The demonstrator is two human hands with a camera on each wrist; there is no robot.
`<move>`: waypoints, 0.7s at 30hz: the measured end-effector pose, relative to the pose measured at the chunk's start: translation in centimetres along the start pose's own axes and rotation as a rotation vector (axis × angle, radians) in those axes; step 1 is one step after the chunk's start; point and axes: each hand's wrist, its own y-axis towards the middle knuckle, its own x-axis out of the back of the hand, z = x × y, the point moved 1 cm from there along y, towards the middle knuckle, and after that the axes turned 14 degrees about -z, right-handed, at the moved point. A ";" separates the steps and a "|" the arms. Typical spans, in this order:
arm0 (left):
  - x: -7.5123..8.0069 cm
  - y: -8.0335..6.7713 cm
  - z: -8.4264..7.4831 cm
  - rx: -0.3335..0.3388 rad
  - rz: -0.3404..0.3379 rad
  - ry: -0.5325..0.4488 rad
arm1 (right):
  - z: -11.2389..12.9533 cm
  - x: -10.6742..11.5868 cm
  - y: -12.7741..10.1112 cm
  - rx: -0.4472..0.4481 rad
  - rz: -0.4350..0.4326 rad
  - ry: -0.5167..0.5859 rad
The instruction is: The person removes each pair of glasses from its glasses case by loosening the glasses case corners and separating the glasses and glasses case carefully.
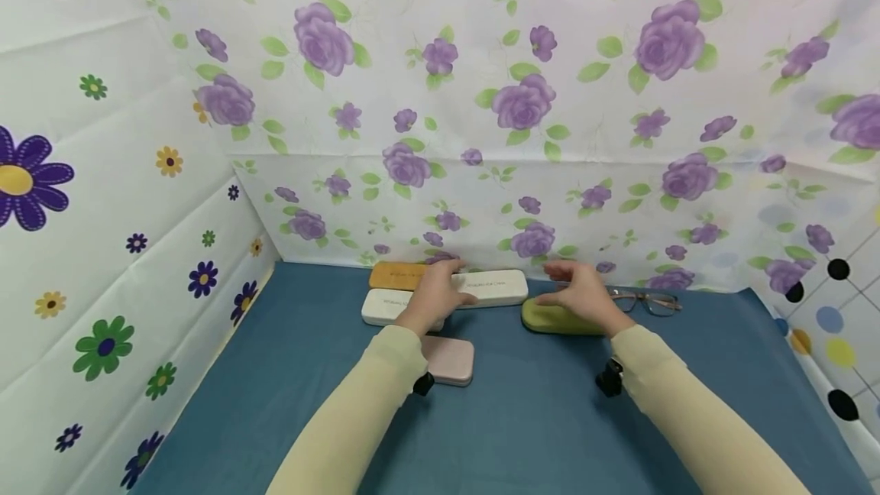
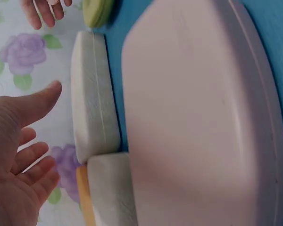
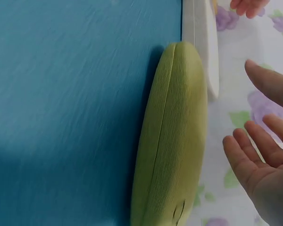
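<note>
Here the left hand (image 1: 435, 295) hovers with its fingers relaxed and spread over the far white case (image 1: 491, 286), which lies near the back wall on the blue tablecloth (image 1: 309, 403). From the head view the fingers seem to lie on that case, but the left wrist view shows the palm (image 2: 16, 160) open and the thumb clear of the case (image 2: 92, 94), grasping nothing. The right hand (image 1: 583, 292) is likewise released, fingers loosely extended above the green case (image 1: 553, 318); its wrist view shows the palm (image 3: 264, 160) held apart from the green case (image 3: 172, 136), with floral cloth showing between them.

A second white case (image 1: 383, 305) lies just left of the first, end to end in the left wrist view (image 2: 111, 188), and an orange case (image 1: 397, 275) sits behind it against the wall. A pink case (image 1: 450, 360) lies nearer, partly under the left sleeve (image 1: 364, 403); it fills the left wrist view (image 2: 198, 117). Only the head view shows the glasses (image 1: 646, 300) resting just right of the right hand, beside the flowered wall (image 1: 481, 98).
</note>
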 end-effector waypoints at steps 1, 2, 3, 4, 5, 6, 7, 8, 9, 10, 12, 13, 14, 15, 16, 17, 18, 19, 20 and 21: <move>-0.1 0.1 0.3 -0.012 0.001 0.021 | 0.1 -0.5 0.3 -0.008 0.014 0.000; -0.2 0.3 0.5 -0.027 0.003 0.046 | 0.1 -1.0 0.6 -0.016 0.022 -0.006; -0.3 0.4 0.8 -0.042 0.006 0.070 | 0.1 -1.4 0.8 -0.010 0.029 -0.014; -0.4 0.5 1.0 -0.053 0.011 0.093 | 0.1 -1.8 1.1 -0.009 0.037 -0.021; -0.5 0.6 1.2 -0.061 0.016 0.114 | 0.2 -2.1 1.3 -0.016 0.045 -0.025; -0.6 0.7 1.3 -0.060 0.024 0.127 | 0.2 -2.4 1.5 -0.022 0.050 -0.032; -0.6 0.7 1.5 -0.057 0.032 0.146 | 0.2 -2.7 1.6 -0.030 0.058 -0.037; -0.7 0.8 1.6 -0.054 0.039 0.163 | 0.2 -3.0 1.8 -0.035 0.062 -0.046; -0.8 0.8 1.8 -0.050 0.045 0.178 | 0.2 -3.3 1.9 -0.035 0.071 -0.046; -0.8 0.9 1.9 -0.047 0.049 0.194 | 0.2 -3.5 2.0 -0.049 0.074 -0.048; -1.0 1.1 2.2 -0.053 0.055 0.227 | 0.2 -4.0 2.2 -0.060 0.076 -0.060; -1.0 1.1 2.3 -0.062 0.055 0.248 | 0.2 -4.2 2.3 -0.064 0.076 -0.064; -1.1 1.2 2.3 -0.073 0.054 0.268 | 0.1 -4.4 2.4 -0.066 0.074 -0.069; -1.1 1.3 2.4 -0.083 0.053 0.285 | 0.1 -4.6 2.5 -0.066 0.076 -0.071; -1.1 1.4 2.4 -0.096 0.052 0.303 | 0.1 -4.8 2.6 -0.070 0.075 -0.075; -1.2 1.5 2.4 -0.118 0.051 0.327 | 0.1 -4.9 2.7 -0.069 0.076 -0.079; -1.2 1.6 2.4 -0.133 0.049 0.347 | 0.1 -5.1 2.8 -0.070 0.075 -0.082; -1.2 1.7 2.4 -0.146 0.047 0.363 | 0.1 -5.2 2.8 -0.066 0.073 -0.089; -1.2 1.7 2.3 -0.159 0.046 0.378 | 0.2 -5.3 2.9 -0.061 0.070 -0.097; -1.2 1.8 2.3 -0.165 0.047 0.388 | 0.3 -5.4 3.0 -0.062 0.067 -0.100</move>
